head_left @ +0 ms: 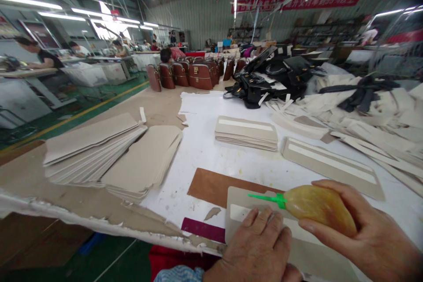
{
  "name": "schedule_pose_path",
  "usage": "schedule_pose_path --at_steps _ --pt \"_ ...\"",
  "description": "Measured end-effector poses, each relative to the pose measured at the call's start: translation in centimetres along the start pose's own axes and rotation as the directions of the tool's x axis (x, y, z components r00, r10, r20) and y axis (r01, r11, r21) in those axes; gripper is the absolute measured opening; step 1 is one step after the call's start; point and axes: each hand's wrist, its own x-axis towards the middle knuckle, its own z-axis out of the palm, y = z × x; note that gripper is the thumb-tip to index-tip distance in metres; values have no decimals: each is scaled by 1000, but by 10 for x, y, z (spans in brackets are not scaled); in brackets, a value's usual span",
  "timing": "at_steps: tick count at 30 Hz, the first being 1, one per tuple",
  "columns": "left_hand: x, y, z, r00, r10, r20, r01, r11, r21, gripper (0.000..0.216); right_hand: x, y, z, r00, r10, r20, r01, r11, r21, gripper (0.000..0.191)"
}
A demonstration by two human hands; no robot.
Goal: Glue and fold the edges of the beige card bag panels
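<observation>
My right hand (370, 224) is wrapped round a yellowish squeeze bottle (319, 207) with a thin green nozzle. The bottle lies nearly level, its nozzle pointing left above a beige panel (236, 229) that carries a white strip. Pressed flat on that panel is my left hand (259, 244), fingers stretched out and holding nothing; it covers part of the strip. Beneath the panel's far edge a brown rectangular piece (211, 185) shows. A purple strip (203, 230) lies left of the panel, near the table's front edge.
Beige panels in fanned stacks (92, 152) lie at left. Ahead are a small stack (246, 132) with a white strip on top and a longer panel (333, 165). Brown handbags (200, 75), black bags (271, 75) and heaped off-white pieces (390, 114) stand farther back. People work at left.
</observation>
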Motion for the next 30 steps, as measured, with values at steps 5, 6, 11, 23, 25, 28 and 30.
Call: schedule_pose_path --at_steps 5,6,11,23,25,28,30 --pt "2 -1 -5 999 21 -28 -18 997 77 57 14 -20 9 990 -104 100 96 992 84 54" --pt "2 0 -5 999 22 -41 -19 996 85 56 16 -25 12 988 -127 85 119 989 89 52" --pt "2 0 -4 995 28 -92 -19 994 104 55 23 -38 24 970 -244 20 242 966 88 45" --pt "3 1 -5 997 26 -74 -20 996 84 52 35 -46 36 921 -368 130 339 919 200 26" --pt "4 0 -5 998 26 -61 -21 997 78 51 37 -48 38 923 -372 101 347 916 202 25" --pt "5 -1 -4 998 36 -50 -33 997 69 50 37 -49 40 930 -357 92 331 918 216 24" --pt "5 -1 -2 998 35 -52 -32 998 63 51 37 -48 41 933 -342 114 312 924 223 24"
